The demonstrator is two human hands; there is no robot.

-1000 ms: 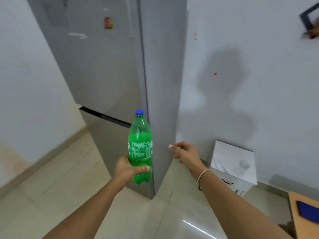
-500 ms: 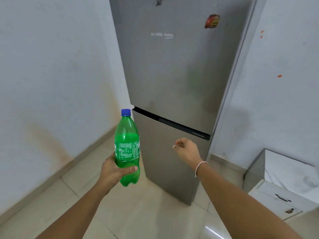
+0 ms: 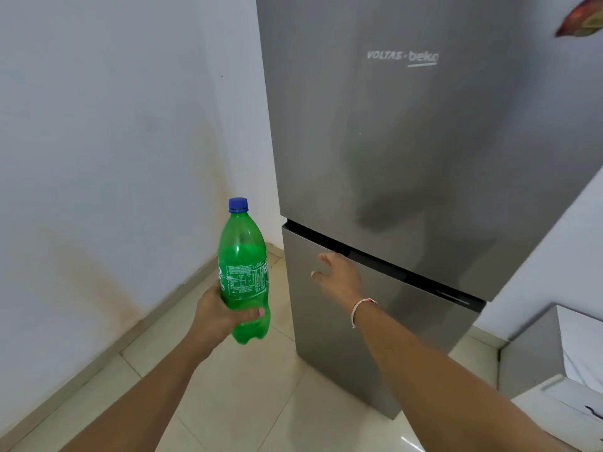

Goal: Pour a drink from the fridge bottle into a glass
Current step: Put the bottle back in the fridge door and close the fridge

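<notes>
A grey two-door Voltas Beko fridge fills the upper right of the frame, both doors closed, a dark handle recess running between them. White walls take the left side, stained brownish low down, and pale floor tiles spread across the bottom. A white cabinet sits at the lower right edge. Left of centre, the left hand holds a green soda bottle upright by its lower body, fingers clamped around it; the bottle is partly full, with a printed label and a blue cap. The right hand is at the centre, fingers apart and empty, just below the handle recess in front of the lower door; whether it touches the door I cannot tell. A thin bracelet circles that wrist.
</notes>
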